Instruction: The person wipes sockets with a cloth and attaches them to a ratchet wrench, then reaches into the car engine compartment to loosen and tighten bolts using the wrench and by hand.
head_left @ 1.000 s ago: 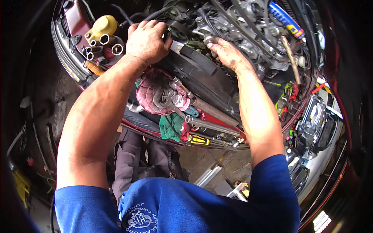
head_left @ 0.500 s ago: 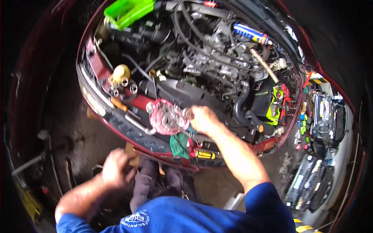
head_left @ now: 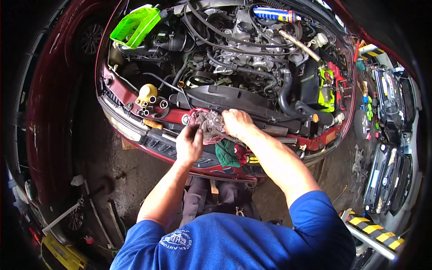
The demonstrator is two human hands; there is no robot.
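A grey cast-metal engine part (head_left: 210, 126) rests on a red-pink rag (head_left: 213, 141) at the car's front crossmember. My right hand (head_left: 237, 122) grips its right side, fingers bent around the edge. At its left edge is my left hand (head_left: 190, 144), with darkened fingers curled against the part and the rag. A green cloth (head_left: 227, 154) hangs just below, beside a yellow-handled screwdriver (head_left: 253, 159) partly covered by my right forearm. The undersides of both hands' fingers are hidden.
Behind lies the open engine bay (head_left: 243, 54), with a green tray (head_left: 135, 27) and a blue spray can (head_left: 273, 14) on top. Several sockets (head_left: 155, 102) stand at the left near an orange handle (head_left: 152, 124). Car parts (head_left: 387, 175) lie on the right.
My left hand has risen from below the bumper to the metal part's left side. My right hand stays at its right side. The view has shifted and is sharper.
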